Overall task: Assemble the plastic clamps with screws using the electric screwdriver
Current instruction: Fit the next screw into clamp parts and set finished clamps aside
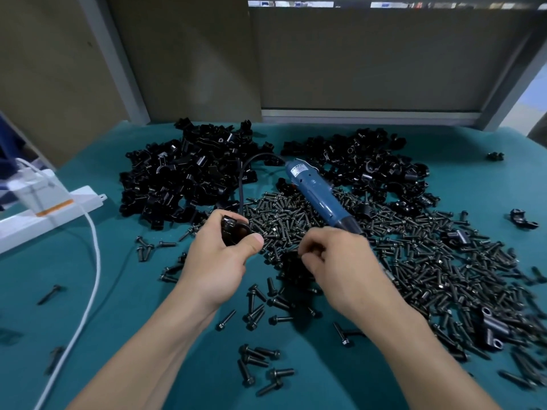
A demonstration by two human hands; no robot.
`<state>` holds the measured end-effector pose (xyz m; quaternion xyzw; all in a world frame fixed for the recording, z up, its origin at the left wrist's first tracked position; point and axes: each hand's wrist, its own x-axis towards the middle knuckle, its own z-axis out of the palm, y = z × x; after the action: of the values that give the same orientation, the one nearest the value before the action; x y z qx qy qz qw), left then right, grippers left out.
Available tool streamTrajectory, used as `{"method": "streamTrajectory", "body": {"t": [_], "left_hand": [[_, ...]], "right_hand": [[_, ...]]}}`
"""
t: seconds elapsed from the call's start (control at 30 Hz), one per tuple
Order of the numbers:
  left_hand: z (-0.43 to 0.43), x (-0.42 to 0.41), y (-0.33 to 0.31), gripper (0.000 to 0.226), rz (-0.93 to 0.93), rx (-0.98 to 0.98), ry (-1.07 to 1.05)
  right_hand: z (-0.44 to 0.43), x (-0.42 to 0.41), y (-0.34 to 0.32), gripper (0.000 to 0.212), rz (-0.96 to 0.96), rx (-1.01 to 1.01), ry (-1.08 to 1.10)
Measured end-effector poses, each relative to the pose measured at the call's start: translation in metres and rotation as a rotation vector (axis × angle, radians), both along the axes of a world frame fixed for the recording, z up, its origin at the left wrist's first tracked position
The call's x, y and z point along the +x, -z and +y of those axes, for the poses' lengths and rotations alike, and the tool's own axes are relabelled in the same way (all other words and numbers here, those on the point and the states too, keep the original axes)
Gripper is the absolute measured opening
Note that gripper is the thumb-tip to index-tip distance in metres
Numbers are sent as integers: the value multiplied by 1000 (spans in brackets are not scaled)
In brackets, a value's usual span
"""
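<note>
Nearest the viewer, well in front of the electric screwdriver (319,196), stray screws (260,359) lie scattered on the green table cover (142,306). Beyond them, closer to the screwdriver's tip end, are the two hands. The left hand (220,261), left of the tip, grips one black plastic clamp (233,229) between thumb and curled fingers. The right hand (334,258) covers the tip with its fingers curled down into the screw heap (414,247). It seems to be picking out a screw, but I cannot tell whether it has one, or whether it also grips the tool. So this clamp looks to be at its start: part in hand, screw not yet set, driving not yet done. A few odd clamp pieces (491,324) lie on the heap to the right of the screwdriver and nearer the viewer. They may be finished ones, though that is uncertain. Either way, nearly all the work appears to remain. Behind the screwdriver's rear end, one large clamp pile (183,173) rises to its left and a second pile (370,161) to its right. The tool's black cable (241,184) loops out between them and could snag parts. Far left of the screwdriver sit a white power strip (50,208) and its white cord (91,261). The thick heap under the tool makes it awkward to pick out a single screw.
</note>
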<state>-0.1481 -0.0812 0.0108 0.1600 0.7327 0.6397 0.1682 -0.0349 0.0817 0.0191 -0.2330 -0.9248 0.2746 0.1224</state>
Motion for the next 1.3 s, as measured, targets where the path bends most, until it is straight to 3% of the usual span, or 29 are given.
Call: {"method": "streamTrajectory", "body": {"t": [0.17,0.33,0.47,0.63,0.77,0.87,0.93,1.03,1.13,1.3], "left_hand": [[-2,1,1,32,99,-135,-34],[-3,6,-7,30,175,-213,-33],[-3,8,-9,29,188,-227,-50],[-3,6,-8,33,218,-237,-61],[-3,7,-7,33,236,-253,-50],[-3,7,-6,34,252,-266,-42],[-3,6,-6,35,252,-268,-29],[-3,7,-6,35,221,-248,38],[-1,10,-8,32,198,-197,162],[-1,12,-8,19,230,-132,299]], "right_hand": [[8,9,-7,23,204,-170,81],[2,7,-3,15,111,-109,54],[-3,6,-4,18,98,-176,17],[-11,8,-9,17,161,48,-133],[-19,4,-5,16,-58,126,-255],[-20,3,-5,16,-64,130,-250],[-18,4,-7,19,50,-5,-168],[-6,7,-10,19,252,-451,0],[-1,10,-15,6,378,-894,5],[4,10,-15,10,391,-1152,-49]]}}
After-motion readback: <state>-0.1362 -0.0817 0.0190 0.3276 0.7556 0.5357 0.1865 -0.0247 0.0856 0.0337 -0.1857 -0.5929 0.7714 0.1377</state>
